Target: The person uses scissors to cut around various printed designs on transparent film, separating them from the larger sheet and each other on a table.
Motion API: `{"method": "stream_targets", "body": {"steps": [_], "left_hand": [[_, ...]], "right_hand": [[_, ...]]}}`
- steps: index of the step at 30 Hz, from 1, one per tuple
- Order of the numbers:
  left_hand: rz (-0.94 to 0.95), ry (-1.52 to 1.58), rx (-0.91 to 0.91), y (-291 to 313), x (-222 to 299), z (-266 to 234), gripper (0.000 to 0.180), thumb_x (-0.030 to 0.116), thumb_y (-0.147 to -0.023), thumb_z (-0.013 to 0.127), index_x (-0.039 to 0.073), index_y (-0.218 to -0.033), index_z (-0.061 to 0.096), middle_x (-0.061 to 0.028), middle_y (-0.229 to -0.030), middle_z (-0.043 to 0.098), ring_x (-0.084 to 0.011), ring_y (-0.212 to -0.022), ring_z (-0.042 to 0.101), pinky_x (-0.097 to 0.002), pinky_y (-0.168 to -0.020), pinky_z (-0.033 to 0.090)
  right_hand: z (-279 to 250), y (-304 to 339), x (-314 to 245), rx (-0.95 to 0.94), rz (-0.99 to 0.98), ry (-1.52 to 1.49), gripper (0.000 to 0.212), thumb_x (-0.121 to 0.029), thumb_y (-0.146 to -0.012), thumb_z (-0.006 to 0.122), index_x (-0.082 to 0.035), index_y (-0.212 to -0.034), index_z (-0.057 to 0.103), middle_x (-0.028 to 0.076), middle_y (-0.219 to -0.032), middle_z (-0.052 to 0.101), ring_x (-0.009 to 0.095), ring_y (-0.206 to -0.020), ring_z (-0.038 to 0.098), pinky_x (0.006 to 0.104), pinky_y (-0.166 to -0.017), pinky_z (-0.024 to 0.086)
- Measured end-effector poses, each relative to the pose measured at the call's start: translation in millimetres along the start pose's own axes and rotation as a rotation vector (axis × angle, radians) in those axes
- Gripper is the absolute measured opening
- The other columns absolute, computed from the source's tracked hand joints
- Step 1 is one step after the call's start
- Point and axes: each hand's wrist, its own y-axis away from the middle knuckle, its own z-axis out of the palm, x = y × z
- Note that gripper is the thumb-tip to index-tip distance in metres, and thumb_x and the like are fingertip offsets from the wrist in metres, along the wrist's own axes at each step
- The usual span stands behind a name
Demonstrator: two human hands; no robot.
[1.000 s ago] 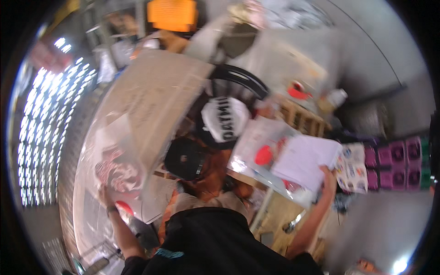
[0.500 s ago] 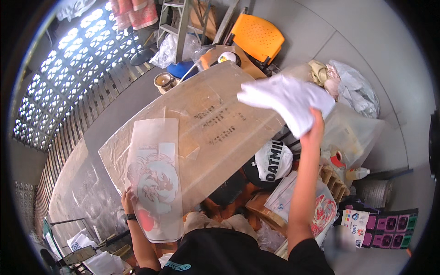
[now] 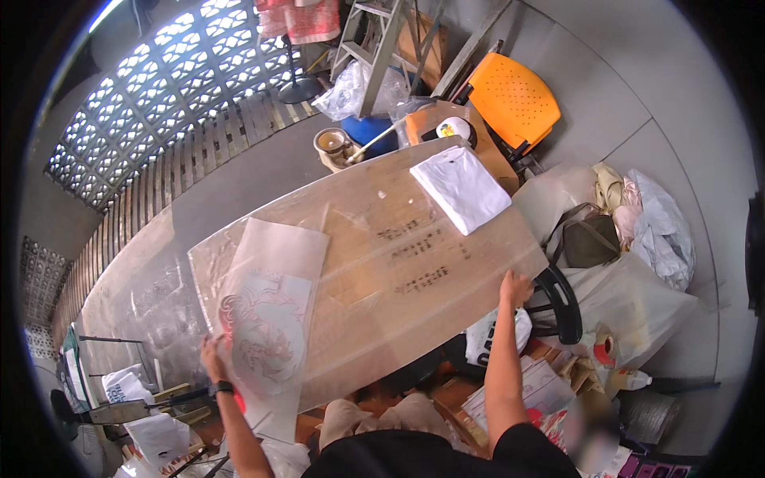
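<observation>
Board txt [image 3: 422, 279] illeg.; ladder [image 3: 381, 64] cut @ top.

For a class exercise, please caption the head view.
Folded white cloth and patterned sheet on a brown board, left hand and right hand near its edges.

this looks like a workshop to us. we see a plastic-covered worktable [image 3: 351, 350] with a patterned sheet [image 3: 271, 315], a stepladder [image 3: 382, 60] and a pierced wall [image 3: 191, 72].

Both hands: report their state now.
Left hand: beside the patterned sheet; grip cannot be told.
Right hand: by the board; whether open or closed cannot be told.
</observation>
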Motion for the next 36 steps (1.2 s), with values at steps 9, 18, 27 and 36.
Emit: {"method": "stream_targets", "body": {"steps": [9,18,27,36], "left_hand": [[-0.321,0.172,-0.031,-26.6,-4.1,34.9,0.058,0.028,-0.08,0.067,0.006,-0.127,0.043,-0.0143,-0.116,0.049,-0.0269,-0.108,0.05,-0.0384,-0.096,0.04],[-0.332,0.053,0.054,-5.7,-9.0,28.4,0.06,0.028,-0.079,0.068,0.005,-0.128,0.043,-0.0115,-0.114,0.044,-0.0263,-0.104,0.047,-0.039,-0.092,0.042],[-0.346,0.175,0.152,0.2,19.7,40.2,0.054,0.026,-0.081,0.063,-0.005,-0.122,0.047,-0.0152,-0.119,0.044,-0.0271,-0.11,0.048,-0.0413,-0.097,0.042],[-0.445,0.077,0.094,-25.1,-7.7,21.5,0.052,0.03,-0.077,0.064,-0.003,-0.114,0.049,-0.011,-0.107,0.046,-0.0241,-0.1,0.049,-0.0347,-0.089,0.043]], "right_hand": [[52.8,0.5,53.5,-0.078,0.387,-0.984,0.077,-0.049,-0.077,0.082,0.01,-0.12,0.057,0.021,-0.121,0.065,0.03,-0.109,0.063,0.0391,-0.093,0.049],[21.1,-4.3,30.2,-0.118,0.389,-1.075,0.069,-0.041,-0.079,0.083,0.008,-0.12,0.058,0.016,-0.119,0.065,0.026,-0.106,0.062,0.0357,-0.093,0.048],[44.8,-17.2,2.9,-0.08,0.224,-1.183,0.07,-0.044,-0.079,0.082,0.009,-0.119,0.059,0.017,-0.114,0.067,0.028,-0.104,0.064,0.0367,-0.09,0.049],[56.9,-14.0,-7.7,-0.083,0.217,-0.947,0.064,-0.049,-0.084,0.074,0.009,-0.11,0.066,0.02,-0.111,0.071,0.033,-0.101,0.068,0.0398,-0.088,0.052]]}}
